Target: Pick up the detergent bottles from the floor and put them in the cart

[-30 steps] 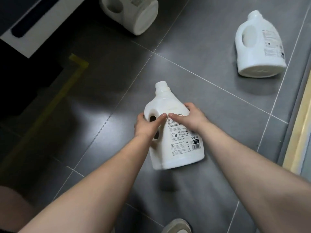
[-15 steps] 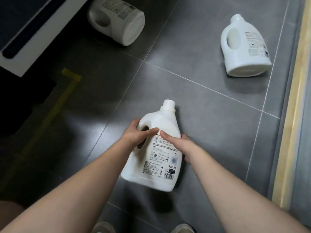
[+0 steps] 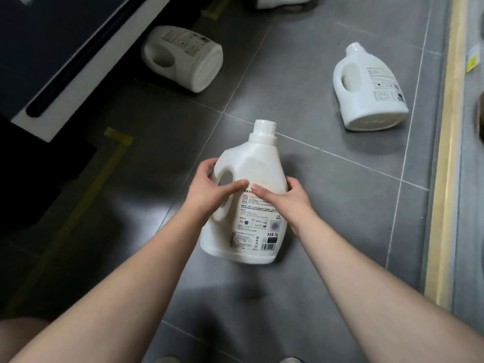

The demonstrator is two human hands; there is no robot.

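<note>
Looking down through the head camera, I see both hands clamped on 1 white detergent bottle (image 3: 251, 200) over the middle of the grey tiled floor (image 3: 340, 205). The left hand (image 3: 209, 195) curls its fingers round the handle side, with the thumb laid across the front beside the handle hole. The right hand (image 3: 288, 203) wraps the opposite side, its thumb pressed on the printed label. The bottle's cap points away from me and its base points towards me, with a shadow on the tiles below it; I cannot tell whether the base touches the floor. A second bottle (image 3: 183, 57) lies on its side at the floor's far left edge, just beside a dark unit with a white rim (image 3: 78, 74). A third bottle (image 3: 369, 87) lies on its side towards the far right, near the yellow strip (image 3: 445, 179) that runs along the floor's right edge. Part of a fourth bottle (image 3: 280, 1) shows at the far edge. Yellow tape (image 3: 104, 166) marks the tiles on the left.
</note>
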